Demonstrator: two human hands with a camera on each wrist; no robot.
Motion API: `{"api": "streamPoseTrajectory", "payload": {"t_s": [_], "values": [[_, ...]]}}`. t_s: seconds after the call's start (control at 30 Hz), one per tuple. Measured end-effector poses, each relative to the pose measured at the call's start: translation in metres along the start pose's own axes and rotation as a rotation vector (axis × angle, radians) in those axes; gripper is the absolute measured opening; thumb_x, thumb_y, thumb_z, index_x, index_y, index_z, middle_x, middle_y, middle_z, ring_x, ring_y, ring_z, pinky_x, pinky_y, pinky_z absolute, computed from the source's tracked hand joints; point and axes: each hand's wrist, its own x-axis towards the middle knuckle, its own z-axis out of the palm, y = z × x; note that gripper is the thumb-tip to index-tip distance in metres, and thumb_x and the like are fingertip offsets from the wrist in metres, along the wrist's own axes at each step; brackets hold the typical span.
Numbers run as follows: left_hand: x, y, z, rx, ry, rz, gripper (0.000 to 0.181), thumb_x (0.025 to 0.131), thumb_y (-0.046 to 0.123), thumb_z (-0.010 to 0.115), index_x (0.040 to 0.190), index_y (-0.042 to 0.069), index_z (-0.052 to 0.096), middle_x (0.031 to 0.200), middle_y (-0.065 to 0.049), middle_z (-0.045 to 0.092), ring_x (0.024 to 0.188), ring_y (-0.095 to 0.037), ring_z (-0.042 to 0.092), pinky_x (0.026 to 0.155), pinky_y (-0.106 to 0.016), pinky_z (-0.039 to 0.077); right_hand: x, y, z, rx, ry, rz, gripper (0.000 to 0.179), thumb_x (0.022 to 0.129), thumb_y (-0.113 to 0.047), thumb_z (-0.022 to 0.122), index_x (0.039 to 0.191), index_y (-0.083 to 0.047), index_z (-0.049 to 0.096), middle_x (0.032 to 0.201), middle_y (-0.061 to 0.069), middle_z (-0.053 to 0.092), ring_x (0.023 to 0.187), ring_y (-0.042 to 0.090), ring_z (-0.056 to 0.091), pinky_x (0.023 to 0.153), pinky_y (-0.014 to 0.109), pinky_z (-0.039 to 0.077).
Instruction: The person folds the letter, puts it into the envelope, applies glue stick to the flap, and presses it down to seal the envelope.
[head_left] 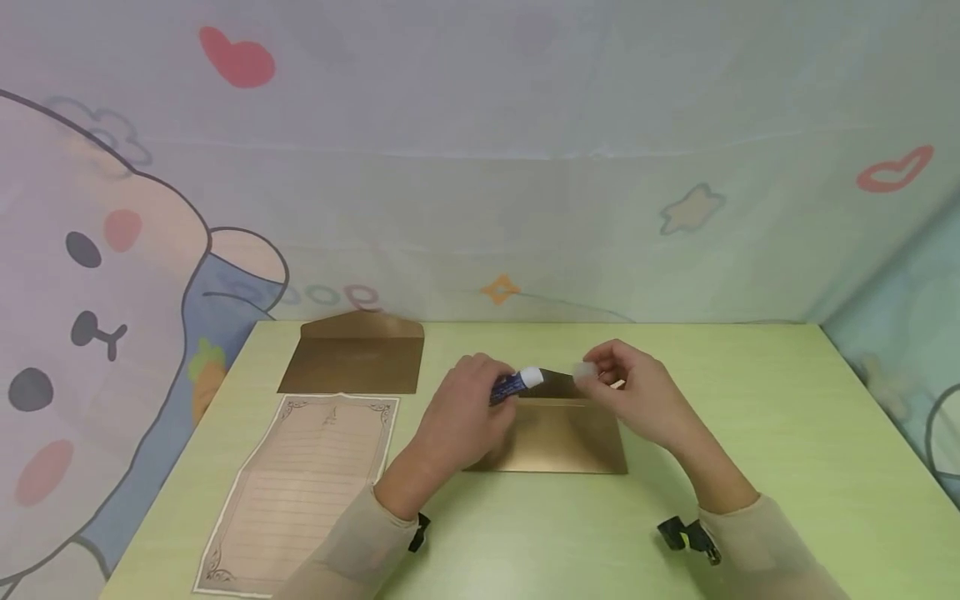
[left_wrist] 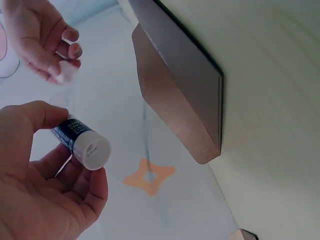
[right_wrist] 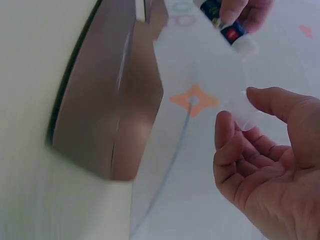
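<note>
A dark blue glue stick (head_left: 510, 387) with a white end is gripped between the thumb and fingers of my left hand (head_left: 461, 412), above the left part of a bronze envelope (head_left: 566, 442). In the left wrist view the white end of the glue stick (left_wrist: 72, 135) faces the camera. My right hand (head_left: 637, 396) pinches a small translucent cap (right_wrist: 241, 111) between thumb and fingertips, apart from the glue stick, over the envelope's far right corner. The envelope lies on the table with its flap (head_left: 551, 383) unfolded away from me; my left hand covers its left side.
A second bronze envelope (head_left: 348, 367), flap raised, lies at the table's back left. In front of it is a sheet of lined letter paper (head_left: 300, 483) with an ornate border, partly under my left sleeve. A printed cloth backdrop (head_left: 450, 208) rises behind the table (head_left: 540, 542).
</note>
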Motion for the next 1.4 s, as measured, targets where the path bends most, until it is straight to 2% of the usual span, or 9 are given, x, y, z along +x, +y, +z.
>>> {"api": "streamPoseTrajectory", "payload": {"t_s": [0.13,0.23,0.33,0.47,0.67,0.83,1.0,1.17,1.4], "values": [[0.001,-0.002,-0.001,-0.142,0.012,-0.125,0.025,0.095,0.01,0.076,0.117,0.001,0.068,0.107,-0.007,0.067,0.095,-0.021,0.061,0.08,-0.035,0.055,0.0,0.011,-0.021,-0.181,0.013,0.017,0.029,0.102,-0.024,0.074,0.122,-0.004,0.065,0.102,0.005,0.07,0.094,0.022,0.065,0.076,0.039,0.054],[0.002,-0.004,-0.003,-0.254,0.029,-0.208,0.026,0.095,0.01,0.075,0.118,0.0,0.067,0.104,-0.007,0.067,0.09,-0.019,0.061,0.077,-0.034,0.054,0.002,0.025,-0.037,-0.3,0.001,0.035,0.029,0.101,-0.017,0.073,0.122,0.002,0.064,0.103,0.01,0.069,0.093,0.025,0.065,0.076,0.041,0.054],[0.003,-0.006,-0.004,-0.382,0.046,-0.28,0.024,0.097,0.01,0.074,0.118,0.002,0.066,0.1,-0.005,0.068,0.086,-0.019,0.062,0.077,-0.033,0.055,0.003,0.041,-0.051,-0.39,-0.039,0.071,0.031,0.1,-0.013,0.071,0.122,0.008,0.063,0.108,0.018,0.067,0.093,0.031,0.064,0.078,0.046,0.054],[0.002,-0.009,-0.005,-0.529,0.052,-0.375,0.025,0.099,0.014,0.074,0.12,0.002,0.065,0.102,-0.006,0.07,0.092,-0.02,0.066,0.081,-0.035,0.058,0.002,0.06,-0.062,-0.493,-0.102,0.109,0.032,0.098,-0.008,0.07,0.122,0.012,0.061,0.11,0.025,0.065,0.096,0.038,0.062,0.081,0.053,0.053],[0.005,-0.01,-0.004,-0.783,0.072,-0.496,0.03,0.101,0.011,0.071,0.124,-0.004,0.061,0.114,-0.017,0.069,0.099,-0.025,0.069,0.087,-0.041,0.061,-0.002,0.081,-0.071,-0.575,-0.154,0.139,0.027,0.094,-0.003,0.068,0.115,0.012,0.063,0.106,0.025,0.067,0.089,0.035,0.062,0.079,0.054,0.053],[0.008,-0.01,-0.003,-0.995,0.103,-0.588,0.031,0.101,0.003,0.068,0.126,-0.009,0.056,0.119,-0.023,0.067,0.1,-0.026,0.071,0.093,-0.043,0.061,-0.005,0.09,-0.079,-0.585,-0.196,0.193,0.026,0.09,-0.002,0.057,0.112,0.011,0.062,0.108,0.025,0.066,0.094,0.038,0.062,0.082,0.056,0.052],[0.008,-0.011,-0.003,-1.101,0.12,-0.604,0.028,0.102,0.001,0.065,0.125,-0.01,0.055,0.118,-0.024,0.067,0.099,-0.025,0.072,0.095,-0.042,0.06,-0.007,0.094,-0.083,-0.568,-0.243,0.233,0.024,0.089,-0.002,0.049,0.108,0.008,0.061,0.105,0.022,0.065,0.091,0.034,0.058,0.081,0.054,0.051],[0.008,-0.009,-0.004,-1.16,0.136,-0.608,0.029,0.101,0.001,0.065,0.125,-0.011,0.054,0.114,-0.021,0.069,0.094,-0.022,0.073,0.091,-0.036,0.061,-0.008,0.096,-0.084,-0.563,-0.252,0.245,0.02,0.091,0.0,0.056,0.108,0.009,0.06,0.101,0.02,0.062,0.087,0.032,0.055,0.078,0.051,0.05],[0.007,-0.008,-0.005,-1.196,0.149,-0.63,0.032,0.101,0.002,0.064,0.127,-0.011,0.053,0.115,-0.021,0.069,0.093,-0.02,0.072,0.091,-0.034,0.06,-0.01,0.085,-0.08,-0.561,-0.167,0.224,0.051,0.095,-0.013,0.07,0.134,0.014,0.049,0.125,0.037,0.055,0.104,0.049,0.061,0.083,0.061,0.052]]}}
